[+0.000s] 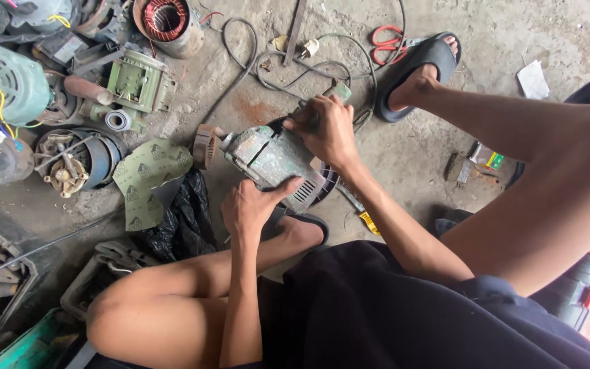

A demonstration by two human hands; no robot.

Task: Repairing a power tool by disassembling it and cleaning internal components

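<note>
A worn green-grey power tool body [268, 158] lies tilted over the concrete floor between my knees, its rusty round end [206, 145] pointing left. My left hand [250, 205] grips the tool's near side from below, thumb along its vented end. My right hand [326, 128] is closed over the tool's top rear part, where a green piece [339, 91] sticks out past the fingers. What the right fingers pinch is hidden.
Motor parts crowd the left: a copper-wound stator [166, 22], a green motor housing [138, 82], a teal fan cover [8, 80]. Green sandpaper [150, 179] and a black bag [182, 215] lie nearby. Red scissors [387, 37], cables [295, 65] and my sandalled foot [418, 75] are ahead.
</note>
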